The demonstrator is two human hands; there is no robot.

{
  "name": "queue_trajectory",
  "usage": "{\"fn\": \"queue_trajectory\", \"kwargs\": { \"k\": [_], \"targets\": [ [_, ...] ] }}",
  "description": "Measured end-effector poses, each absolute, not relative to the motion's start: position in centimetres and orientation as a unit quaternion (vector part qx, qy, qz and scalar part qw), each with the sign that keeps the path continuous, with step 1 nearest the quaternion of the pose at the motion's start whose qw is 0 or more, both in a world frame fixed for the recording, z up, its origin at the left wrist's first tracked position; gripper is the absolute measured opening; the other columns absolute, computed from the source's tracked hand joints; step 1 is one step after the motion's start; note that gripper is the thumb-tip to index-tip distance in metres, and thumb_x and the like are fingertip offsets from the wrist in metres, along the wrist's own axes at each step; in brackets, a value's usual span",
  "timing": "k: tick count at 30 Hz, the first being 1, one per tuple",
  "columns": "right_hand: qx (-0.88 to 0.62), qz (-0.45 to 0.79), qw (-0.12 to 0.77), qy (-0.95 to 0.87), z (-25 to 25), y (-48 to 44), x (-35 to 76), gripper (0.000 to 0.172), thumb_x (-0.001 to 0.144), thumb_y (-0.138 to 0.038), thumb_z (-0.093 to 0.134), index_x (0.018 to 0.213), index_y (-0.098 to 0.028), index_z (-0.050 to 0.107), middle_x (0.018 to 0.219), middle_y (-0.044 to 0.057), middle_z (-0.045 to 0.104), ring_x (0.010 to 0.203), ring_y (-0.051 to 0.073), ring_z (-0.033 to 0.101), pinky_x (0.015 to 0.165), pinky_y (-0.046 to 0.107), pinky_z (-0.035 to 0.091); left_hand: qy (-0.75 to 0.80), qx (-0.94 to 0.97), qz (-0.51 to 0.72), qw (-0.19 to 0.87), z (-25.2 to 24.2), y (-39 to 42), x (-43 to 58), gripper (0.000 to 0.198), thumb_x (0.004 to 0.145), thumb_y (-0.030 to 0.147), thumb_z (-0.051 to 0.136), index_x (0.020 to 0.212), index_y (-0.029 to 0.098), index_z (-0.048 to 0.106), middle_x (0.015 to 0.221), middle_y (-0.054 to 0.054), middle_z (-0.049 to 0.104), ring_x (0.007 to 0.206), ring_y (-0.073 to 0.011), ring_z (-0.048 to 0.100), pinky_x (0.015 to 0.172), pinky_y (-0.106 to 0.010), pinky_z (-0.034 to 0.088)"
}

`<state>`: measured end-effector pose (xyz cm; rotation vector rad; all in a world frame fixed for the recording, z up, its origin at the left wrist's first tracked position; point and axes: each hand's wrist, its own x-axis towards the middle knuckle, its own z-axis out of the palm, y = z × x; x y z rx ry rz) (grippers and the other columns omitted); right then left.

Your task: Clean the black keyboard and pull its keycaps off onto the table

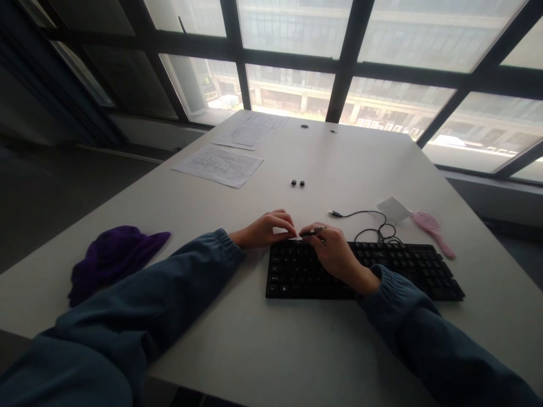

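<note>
A black keyboard (pixel 407 271) lies on the white table (pixel 263 350) in front of me. My left hand (pixel 265 229) rests at the keyboard's top left edge with its fingers curled and pressed down on the top row of keys. My right hand (pixel 335 254) lies over the keys and pinches a thin dark tool (pixel 313 230), whose tip points left toward my left fingertips. Two small black keycaps (pixel 297 183) sit on the table beyond the keyboard.
The keyboard's black cable with a USB plug (pixel 335 213) coils behind it. A pink brush (pixel 432 229) and a white paper slip (pixel 392 208) lie at the right. A purple cloth (pixel 112 257) is at the left. Printed sheets (pixel 218 165) lie far left; windows stand beyond.
</note>
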<state>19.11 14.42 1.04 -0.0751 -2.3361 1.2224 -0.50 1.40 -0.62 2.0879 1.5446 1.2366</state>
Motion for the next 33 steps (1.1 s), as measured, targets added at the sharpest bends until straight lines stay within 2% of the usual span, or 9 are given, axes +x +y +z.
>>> {"fn": "queue_trajectory", "kwargs": {
  "k": [12, 17, 21, 26, 33],
  "targets": [
    [-0.027, 0.434, 0.279, -0.856, 1.5, 14.3, 19.2, 0.021, 0.092, -0.010, 0.054, 0.094, -0.020, 0.073, 0.088, 0.002, 0.073, 0.083, 0.017, 0.066, 0.081, 0.029, 0.051, 0.516, 0.724, 0.446, 0.104, -0.3, 1.5, 0.0, 0.014, 0.092, 0.032, 0.067, 0.093, 0.024, 0.078, 0.084, -0.009, 0.074, 0.081, -0.0194, 0.062, 0.077, -0.034, 0.053],
    [-0.021, 0.447, 0.272, -0.852, 1.5, 14.3, 19.1, 0.021, 0.091, -0.008, 0.052, 0.092, -0.019, 0.070, 0.082, 0.001, 0.068, 0.080, 0.016, 0.064, 0.076, 0.028, 0.050, 0.551, 0.737, 0.388, 0.041, -0.7, 1.5, 0.0, 0.012, 0.091, 0.030, 0.067, 0.087, 0.025, 0.077, 0.084, -0.006, 0.074, 0.084, -0.0194, 0.062, 0.085, -0.035, 0.050],
    [-0.012, 0.443, 0.260, -0.858, 1.1, 14.4, 19.0, 0.022, 0.090, -0.006, 0.051, 0.090, -0.019, 0.069, 0.083, 0.002, 0.067, 0.081, 0.016, 0.062, 0.078, 0.028, 0.049, 0.563, 0.748, 0.352, 0.021, -1.0, 1.4, -0.1, 0.012, 0.091, 0.029, 0.065, 0.087, 0.026, 0.076, 0.086, -0.005, 0.075, 0.089, -0.0196, 0.062, 0.088, -0.035, 0.046],
    [-0.013, 0.443, 0.245, -0.862, 0.7, 14.3, 18.9, 0.019, 0.090, -0.008, 0.053, 0.089, -0.020, 0.068, 0.085, 0.002, 0.068, 0.081, 0.016, 0.063, 0.079, 0.029, 0.049, 0.546, 0.756, 0.355, 0.069, -1.2, 1.5, -0.6, 0.015, 0.094, 0.030, 0.063, 0.089, 0.025, 0.077, 0.087, -0.006, 0.074, 0.090, -0.0197, 0.061, 0.089, -0.035, 0.047],
    [-0.030, 0.410, 0.225, -0.884, 0.8, 13.9, 18.9, 0.017, 0.092, -0.011, 0.054, 0.080, -0.019, 0.064, 0.085, 0.005, 0.069, 0.085, 0.020, 0.065, 0.081, 0.032, 0.050, 0.553, 0.715, 0.386, 0.181, -0.4, 1.4, 0.1, 0.028, 0.099, 0.035, 0.055, 0.091, 0.017, 0.075, 0.091, -0.010, 0.073, 0.088, -0.0192, 0.063, 0.087, -0.033, 0.049]
  ]
}}
